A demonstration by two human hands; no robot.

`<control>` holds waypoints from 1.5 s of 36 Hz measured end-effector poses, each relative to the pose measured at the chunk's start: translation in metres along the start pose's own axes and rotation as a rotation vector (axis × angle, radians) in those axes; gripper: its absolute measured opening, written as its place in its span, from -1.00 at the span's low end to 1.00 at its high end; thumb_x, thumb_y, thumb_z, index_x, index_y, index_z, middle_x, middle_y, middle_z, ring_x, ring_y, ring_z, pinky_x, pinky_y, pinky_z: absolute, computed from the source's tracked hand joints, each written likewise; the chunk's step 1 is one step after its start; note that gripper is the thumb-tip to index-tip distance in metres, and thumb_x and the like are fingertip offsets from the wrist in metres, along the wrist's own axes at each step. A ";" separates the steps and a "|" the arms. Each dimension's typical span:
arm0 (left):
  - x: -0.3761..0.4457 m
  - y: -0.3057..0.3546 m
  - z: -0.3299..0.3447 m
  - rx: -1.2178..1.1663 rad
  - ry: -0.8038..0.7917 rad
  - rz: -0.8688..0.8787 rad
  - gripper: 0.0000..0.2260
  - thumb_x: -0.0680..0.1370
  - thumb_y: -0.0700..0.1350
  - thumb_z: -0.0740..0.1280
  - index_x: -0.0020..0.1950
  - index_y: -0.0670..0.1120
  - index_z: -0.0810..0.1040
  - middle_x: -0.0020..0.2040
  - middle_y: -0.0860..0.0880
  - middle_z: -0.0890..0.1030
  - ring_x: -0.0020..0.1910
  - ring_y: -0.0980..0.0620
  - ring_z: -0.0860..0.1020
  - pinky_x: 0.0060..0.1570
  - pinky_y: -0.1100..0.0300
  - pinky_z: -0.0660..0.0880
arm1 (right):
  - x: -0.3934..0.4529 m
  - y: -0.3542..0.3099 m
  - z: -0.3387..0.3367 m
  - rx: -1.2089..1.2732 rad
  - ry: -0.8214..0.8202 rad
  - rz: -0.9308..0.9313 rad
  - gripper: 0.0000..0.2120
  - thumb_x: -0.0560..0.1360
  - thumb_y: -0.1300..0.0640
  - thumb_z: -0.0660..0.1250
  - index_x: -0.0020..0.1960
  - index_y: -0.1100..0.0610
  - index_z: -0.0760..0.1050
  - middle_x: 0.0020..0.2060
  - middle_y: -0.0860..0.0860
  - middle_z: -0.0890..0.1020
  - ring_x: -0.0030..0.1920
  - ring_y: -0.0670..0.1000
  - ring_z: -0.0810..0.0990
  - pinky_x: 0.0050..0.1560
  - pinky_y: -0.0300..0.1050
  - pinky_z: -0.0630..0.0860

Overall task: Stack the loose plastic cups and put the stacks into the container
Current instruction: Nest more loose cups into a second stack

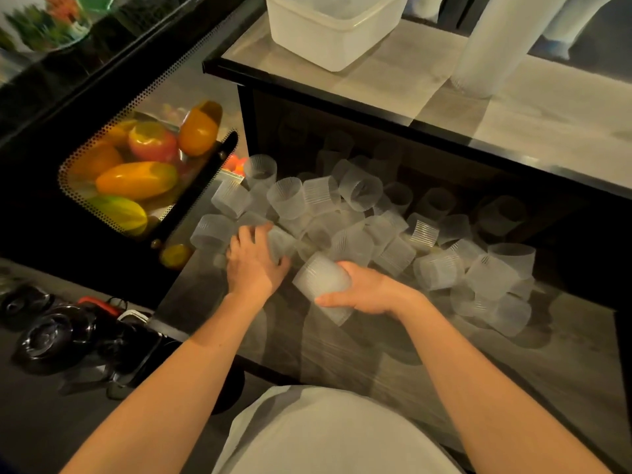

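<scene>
Right hand [366, 292] of mine grips one ribbed cup [323, 285], or maybe a short stack, tilted just above the low shelf [239, 336]; left hand [254, 265] curls round a second cup [278, 242] at the near edge of the pile [359, 220]. I judge I'm at the stacking step, early on: next I need to line up the rims and slide one cup into the other. Loose cups lie scattered, roughly thirty, too jumbled to count exactly. One white container [328, 29] waits on the upper surface, well apart, beside one tall finished stack [496, 42]
</scene>
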State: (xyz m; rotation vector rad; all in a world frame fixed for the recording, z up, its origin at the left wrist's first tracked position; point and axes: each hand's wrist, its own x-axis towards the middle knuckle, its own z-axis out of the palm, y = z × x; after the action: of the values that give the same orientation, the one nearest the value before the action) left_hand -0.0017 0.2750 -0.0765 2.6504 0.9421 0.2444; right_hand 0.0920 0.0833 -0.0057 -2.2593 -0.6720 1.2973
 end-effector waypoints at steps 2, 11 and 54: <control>-0.004 -0.003 -0.009 -0.009 0.059 0.050 -0.40 0.39 0.07 0.49 0.35 -0.05 0.38 0.23 -0.17 0.42 0.15 -0.20 0.47 0.08 -0.06 0.47 | -0.003 0.001 -0.003 0.008 -0.019 -0.012 -0.17 0.42 -0.19 0.52 0.54 -0.02 0.21 0.26 -0.06 0.50 0.20 -0.04 0.52 0.19 -0.10 0.52; -0.023 -0.022 -0.047 -0.900 -0.073 -0.374 -0.86 0.62 -0.08 0.23 0.17 0.03 0.48 0.14 -0.08 0.59 -0.01 0.11 0.62 -0.08 0.02 0.56 | -0.002 0.006 -0.014 0.045 -0.033 -0.075 -0.24 0.45 -0.13 0.52 0.52 -0.01 0.25 0.10 -0.21 0.50 0.05 -0.22 0.51 -0.05 -0.34 0.45; 0.018 -0.010 -0.059 -0.554 0.009 -0.131 -0.64 0.58 0.00 0.34 0.37 0.05 0.44 0.28 0.01 0.34 0.09 0.04 0.50 0.14 0.08 0.50 | 0.014 -0.013 -0.013 0.178 0.090 -0.071 -0.18 0.39 -0.29 0.49 0.50 0.05 0.31 0.19 -0.07 0.58 0.14 -0.05 0.61 0.21 0.01 0.59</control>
State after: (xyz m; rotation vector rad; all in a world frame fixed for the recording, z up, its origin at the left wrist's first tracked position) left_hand -0.0091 0.3082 -0.0237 2.0772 0.8905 0.4178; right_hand 0.1076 0.1005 -0.0011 -2.1168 -0.5753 1.1666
